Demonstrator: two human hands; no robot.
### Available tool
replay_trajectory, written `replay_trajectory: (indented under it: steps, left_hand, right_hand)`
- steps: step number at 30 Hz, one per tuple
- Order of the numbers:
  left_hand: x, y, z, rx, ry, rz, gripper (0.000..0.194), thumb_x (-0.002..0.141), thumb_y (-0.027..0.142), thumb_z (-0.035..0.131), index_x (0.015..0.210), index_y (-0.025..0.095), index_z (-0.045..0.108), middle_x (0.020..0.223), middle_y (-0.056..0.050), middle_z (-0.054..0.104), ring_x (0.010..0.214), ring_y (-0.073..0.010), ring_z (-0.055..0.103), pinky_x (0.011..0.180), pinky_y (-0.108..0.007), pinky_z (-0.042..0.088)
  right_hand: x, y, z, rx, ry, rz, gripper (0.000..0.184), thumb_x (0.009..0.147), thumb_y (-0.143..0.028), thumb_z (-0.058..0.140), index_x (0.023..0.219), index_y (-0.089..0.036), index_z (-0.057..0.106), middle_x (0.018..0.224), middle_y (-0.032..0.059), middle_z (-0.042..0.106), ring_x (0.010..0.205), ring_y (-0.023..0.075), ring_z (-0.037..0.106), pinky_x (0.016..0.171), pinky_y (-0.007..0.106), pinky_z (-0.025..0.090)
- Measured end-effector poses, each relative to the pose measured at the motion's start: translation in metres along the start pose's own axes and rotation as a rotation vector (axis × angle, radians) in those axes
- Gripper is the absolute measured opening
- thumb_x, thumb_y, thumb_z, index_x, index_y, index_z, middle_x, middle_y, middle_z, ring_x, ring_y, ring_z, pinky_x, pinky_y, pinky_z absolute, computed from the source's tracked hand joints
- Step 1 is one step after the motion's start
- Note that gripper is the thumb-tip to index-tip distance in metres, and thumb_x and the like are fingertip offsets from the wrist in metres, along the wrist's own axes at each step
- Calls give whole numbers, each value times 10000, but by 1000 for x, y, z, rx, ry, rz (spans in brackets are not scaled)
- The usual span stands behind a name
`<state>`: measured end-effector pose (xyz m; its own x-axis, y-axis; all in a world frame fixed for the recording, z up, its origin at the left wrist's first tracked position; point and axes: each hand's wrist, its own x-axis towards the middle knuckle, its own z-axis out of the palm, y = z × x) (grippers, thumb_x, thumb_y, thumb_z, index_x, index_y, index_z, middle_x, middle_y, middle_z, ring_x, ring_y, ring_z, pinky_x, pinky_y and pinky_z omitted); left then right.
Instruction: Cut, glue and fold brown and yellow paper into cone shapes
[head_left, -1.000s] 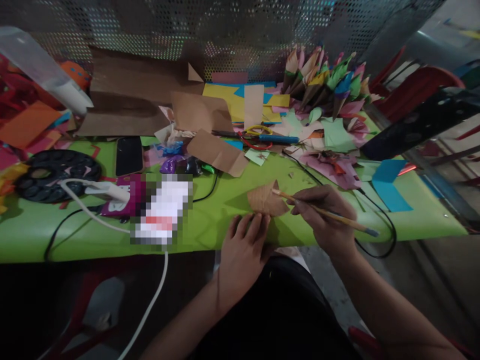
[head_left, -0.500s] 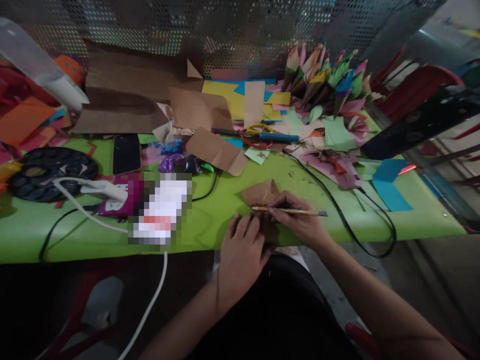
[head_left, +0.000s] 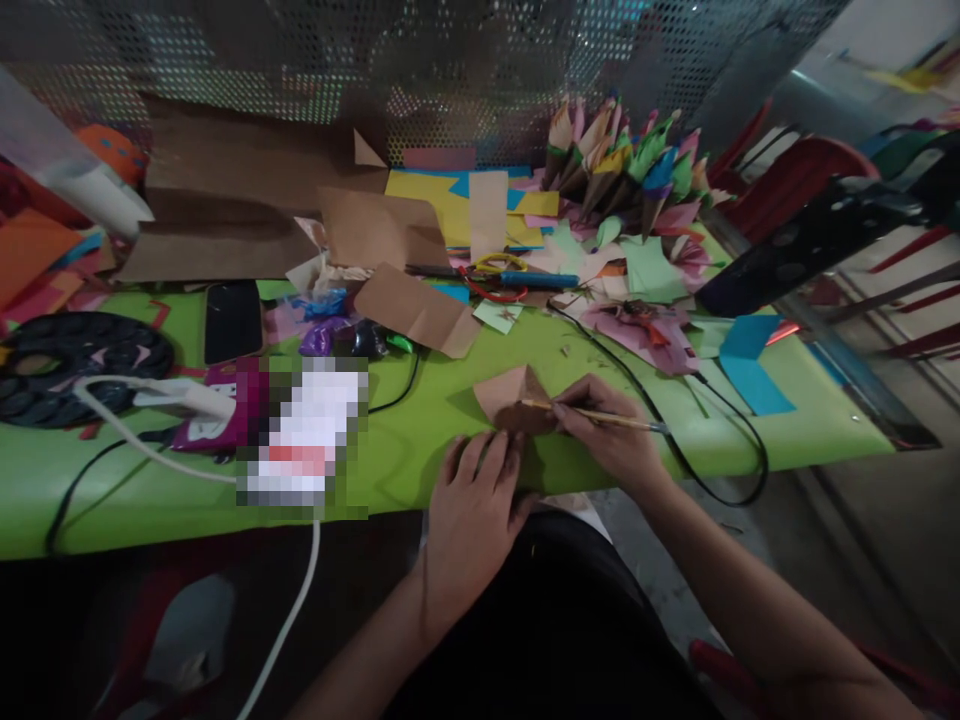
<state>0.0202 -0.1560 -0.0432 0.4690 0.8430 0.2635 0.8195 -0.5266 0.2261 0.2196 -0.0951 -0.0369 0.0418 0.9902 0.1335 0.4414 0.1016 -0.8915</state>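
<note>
In front of me a small folded piece of brown paper (head_left: pixel 512 390) lies on the green tabletop. My right hand (head_left: pixel 611 430) pinches a pencil (head_left: pixel 592 412), held nearly level with its tip over the paper. My left hand (head_left: pixel 472 500) lies open on the table, its fingers stretched out and the fingertips at the paper's lower edge. Behind the folded piece rests a larger brown paper sheet (head_left: pixel 416 310). Scissors with red and yellow handles (head_left: pixel 491 270) and a blue-handled tool (head_left: pixel 538 280) lie beyond it.
A blurred-out phone (head_left: pixel 304 430) sits left of my hands with a white cable. A purple power block (head_left: pixel 221 405), a dark phone (head_left: pixel 233 322) and a black round tray (head_left: pixel 82 365) are further left. Paper flowers (head_left: pixel 622 160) stand at the back right; a black cable (head_left: pixel 724 420) loops at right.
The pencil tip has moved off the paper's middle slightly to the right as my right hand shifts right. My left hand has drawn back a little. The whole view has shifted slightly.
</note>
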Motion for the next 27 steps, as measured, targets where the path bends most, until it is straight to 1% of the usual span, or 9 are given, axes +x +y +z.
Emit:
replay_trajectory:
  steps: [5, 9, 12, 15, 17, 20, 22, 24, 27]
  left_hand:
    - [0, 0, 0, 13, -9, 2, 532, 977, 376, 563, 1451, 140, 512, 1401, -106, 619, 1299, -280, 521, 1145, -469, 402]
    - [0, -1, 0, 21, -3, 8, 543, 965, 359, 586, 1455, 140, 506, 1405, -97, 618, 1297, -278, 520, 1139, -467, 405]
    - [0, -1, 1, 29, 0, 9, 527, 962, 361, 590, 1436, 140, 527, 1401, -104, 620, 1302, -280, 518, 1142, -463, 400]
    - [0, -1, 1, 31, 4, 6, 527, 960, 365, 590, 1436, 148, 529, 1382, -104, 630, 1301, -277, 521, 1147, -461, 397]
    - [0, 0, 2, 29, 3, -2, 541, 960, 377, 590, 1446, 152, 518, 1374, -101, 633, 1293, -272, 525, 1153, -457, 394]
    - [0, 0, 2, 27, 6, -7, 551, 965, 402, 581, 1451, 151, 514, 1371, -93, 636, 1277, -268, 531, 1160, -453, 387]
    - [0, 0, 3, 27, 18, -2, 558, 963, 413, 584, 1448, 145, 515, 1366, -91, 638, 1273, -268, 531, 1161, -452, 384]
    - [0, 0, 4, 25, 29, 6, 531, 957, 418, 596, 1410, 144, 553, 1356, -91, 643, 1274, -272, 530, 1153, -456, 392]
    - [-1, -1, 4, 10, 20, 13, 407, 944, 410, 619, 1263, 161, 661, 1346, -89, 646, 1276, -278, 530, 1137, -471, 408]
  right_hand:
    - [3, 5, -10, 15, 109, -1, 105, 788, -301, 677, 734, -224, 631, 637, -9, 647, 576, 152, 577, 545, 279, 427]
    - [5, 4, -14, 2, 148, -19, 122, 782, -316, 677, 720, -229, 618, 639, -7, 646, 574, 153, 573, 548, 285, 430]
    - [4, -2, -17, -1, 201, -30, 127, 781, -323, 685, 726, -229, 620, 626, -7, 640, 570, 156, 580, 553, 292, 446]
    - [-1, -13, -18, 61, 254, -45, 119, 799, -321, 683, 761, -225, 623, 655, 6, 666, 590, 167, 619, 562, 301, 482]
    - [-5, -20, -17, 114, 190, -58, 126, 808, -328, 687, 774, -221, 629, 677, 16, 680, 590, 167, 627, 554, 299, 490]
    - [-7, -26, -10, 159, -22, -42, 146, 810, -341, 698, 763, -215, 639, 650, 9, 668, 568, 157, 610, 532, 283, 472]
    - [-7, -27, -3, 155, -123, -33, 149, 812, -334, 699, 745, -214, 640, 641, 3, 660, 573, 150, 597, 534, 273, 456]
    - [-6, -26, 3, 148, -171, -39, 145, 824, -323, 686, 739, -216, 640, 664, 4, 668, 597, 148, 594, 553, 271, 454]
    - [-4, -23, 9, 148, -204, -38, 126, 838, -316, 670, 763, -218, 643, 692, 3, 678, 616, 146, 592, 578, 272, 464]
